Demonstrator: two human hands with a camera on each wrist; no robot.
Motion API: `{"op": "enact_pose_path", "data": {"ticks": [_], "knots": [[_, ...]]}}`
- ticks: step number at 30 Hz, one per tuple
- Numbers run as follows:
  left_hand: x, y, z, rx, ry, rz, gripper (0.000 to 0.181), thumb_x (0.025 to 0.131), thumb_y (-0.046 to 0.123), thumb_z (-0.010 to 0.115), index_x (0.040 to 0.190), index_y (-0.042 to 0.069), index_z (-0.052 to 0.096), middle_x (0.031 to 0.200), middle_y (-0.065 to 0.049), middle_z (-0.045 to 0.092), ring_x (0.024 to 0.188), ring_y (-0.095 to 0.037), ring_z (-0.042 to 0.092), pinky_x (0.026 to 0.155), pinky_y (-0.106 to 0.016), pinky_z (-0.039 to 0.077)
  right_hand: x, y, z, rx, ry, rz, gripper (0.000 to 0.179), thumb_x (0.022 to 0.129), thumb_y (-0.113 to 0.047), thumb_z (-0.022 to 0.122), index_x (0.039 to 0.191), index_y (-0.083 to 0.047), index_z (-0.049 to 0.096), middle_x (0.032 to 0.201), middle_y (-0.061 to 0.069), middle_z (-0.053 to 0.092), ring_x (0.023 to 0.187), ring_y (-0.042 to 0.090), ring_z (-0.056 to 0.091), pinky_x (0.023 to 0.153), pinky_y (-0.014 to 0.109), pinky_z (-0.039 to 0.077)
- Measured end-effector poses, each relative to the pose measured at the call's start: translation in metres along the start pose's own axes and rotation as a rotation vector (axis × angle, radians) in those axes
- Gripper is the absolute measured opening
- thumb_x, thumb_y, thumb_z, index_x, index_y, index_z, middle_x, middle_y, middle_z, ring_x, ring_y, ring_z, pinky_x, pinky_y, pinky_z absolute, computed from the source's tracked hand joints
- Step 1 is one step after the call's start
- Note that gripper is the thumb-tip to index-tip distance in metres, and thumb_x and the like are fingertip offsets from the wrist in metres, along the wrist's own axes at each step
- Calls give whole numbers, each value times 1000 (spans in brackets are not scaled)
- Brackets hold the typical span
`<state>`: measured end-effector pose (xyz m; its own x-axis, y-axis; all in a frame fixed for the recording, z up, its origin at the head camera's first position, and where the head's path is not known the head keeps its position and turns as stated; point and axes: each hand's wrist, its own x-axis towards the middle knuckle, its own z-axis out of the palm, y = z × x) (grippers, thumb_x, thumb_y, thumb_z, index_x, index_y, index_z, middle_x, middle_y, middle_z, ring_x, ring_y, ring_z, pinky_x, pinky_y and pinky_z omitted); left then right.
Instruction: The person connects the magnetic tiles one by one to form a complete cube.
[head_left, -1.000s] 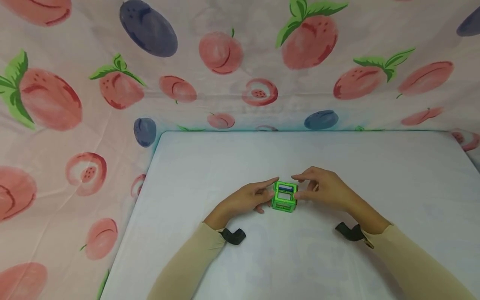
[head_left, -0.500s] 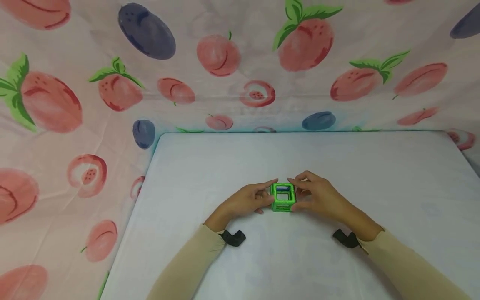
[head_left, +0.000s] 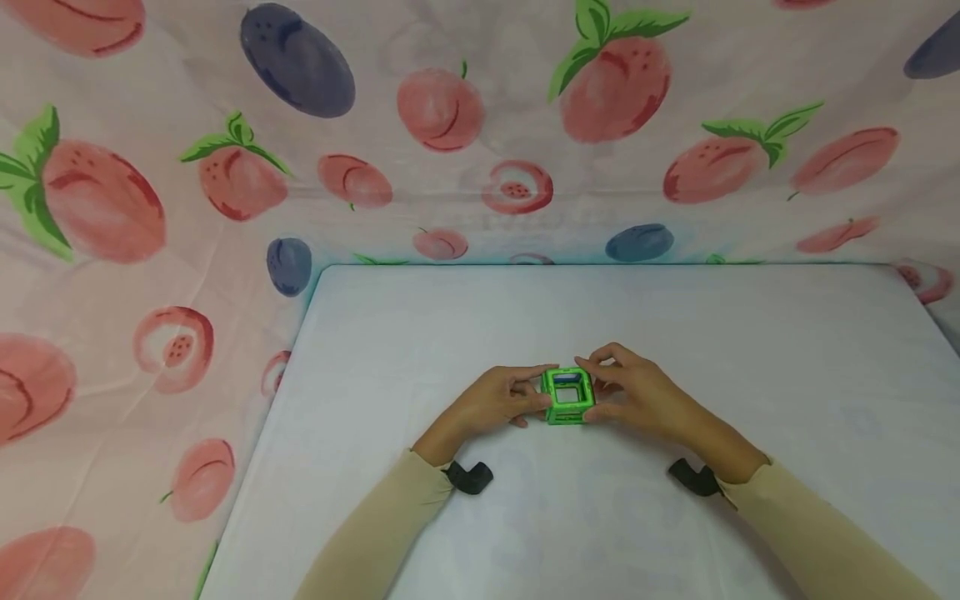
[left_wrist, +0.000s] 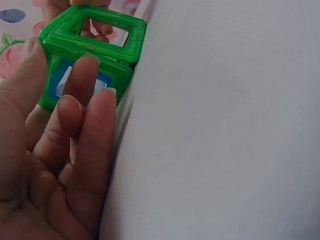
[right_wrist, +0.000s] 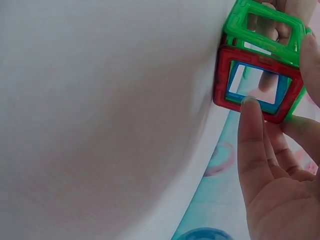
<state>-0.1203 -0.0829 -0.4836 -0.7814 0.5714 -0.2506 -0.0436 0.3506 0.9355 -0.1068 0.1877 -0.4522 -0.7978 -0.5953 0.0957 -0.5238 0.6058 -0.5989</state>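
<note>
A small cube of open-framed magnetic tiles point(head_left: 567, 407) stands on the white table, between both hands. Most of its visible frames are green; the right wrist view shows a red tile point(right_wrist: 221, 75) on the right side and a blue tile point(right_wrist: 270, 106) behind. My left hand point(head_left: 491, 400) holds the cube's left side, thumb at the near edge and index finger along the far corner. On the opposite side my right hand point(head_left: 639, 390) grips it between thumb and fingers, one fingertip touching the red tile. Parts of the side tiles are hidden by fingers.
The white tabletop point(head_left: 600, 525) stretches around the hands. A cloth printed with fruit point(head_left: 525, 117) hangs behind the table and along its left. Black curved pieces point(head_left: 470, 477) stick out from both sleeve cuffs.
My right hand has moved in, its fingers closing on the cube's right side. The cube has turned slightly and now sits squarer to the view. The left hand has barely shifted.
</note>
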Motion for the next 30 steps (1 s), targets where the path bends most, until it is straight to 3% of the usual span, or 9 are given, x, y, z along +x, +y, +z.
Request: {"op": "enact_pose_path", "data": {"ticks": [7, 14, 18, 22, 30], "knots": [[0, -2, 1, 34, 15, -3, 51, 96, 33, 73, 145, 35, 58, 88, 0, 74, 78, -13, 69, 68, -32, 61, -2, -6, -1, -5, -23, 21, 72, 80, -27, 89, 142, -2, 60, 124, 7, 56, 95, 17, 69, 81, 34, 60], [-3, -3, -2, 49, -37, 22, 63, 93, 33, 77, 151, 35, 51, 92, 2, 73, 73, -10, 63, 68, -25, 54, -3, -13, 2, -49, 18, 51, 71, 78, -29, 91, 140, -10, 63, 125, 4, 55, 99, 16, 61, 81, 33, 57], [-3, -4, -2, 107, -43, 62, 77, 85, 34, 85, 153, 32, 48, 91, 6, 73, 66, -8, 57, 65, -22, 45, -4, -18, 10, -94, 102, -38, 45, 75, -25, 93, 117, -19, 77, 119, -2, 54, 104, 14, 52, 82, 32, 53], [-2, -5, -2, 124, -39, 83, 80, 84, 37, 86, 154, 28, 48, 90, 6, 72, 66, -7, 58, 65, -22, 47, -3, -26, 18, -134, 163, -145, 19, 77, -19, 91, 92, -19, 79, 111, -4, 56, 100, 11, 51, 80, 30, 51], [-3, -7, -1, 138, -27, 79, 75, 85, 35, 83, 152, 32, 49, 86, 7, 72, 65, -5, 55, 65, -22, 45, 1, -36, 24, -158, 161, -136, 15, 83, -18, 86, 87, -13, 73, 109, -2, 57, 95, 11, 55, 77, 28, 54]]}}
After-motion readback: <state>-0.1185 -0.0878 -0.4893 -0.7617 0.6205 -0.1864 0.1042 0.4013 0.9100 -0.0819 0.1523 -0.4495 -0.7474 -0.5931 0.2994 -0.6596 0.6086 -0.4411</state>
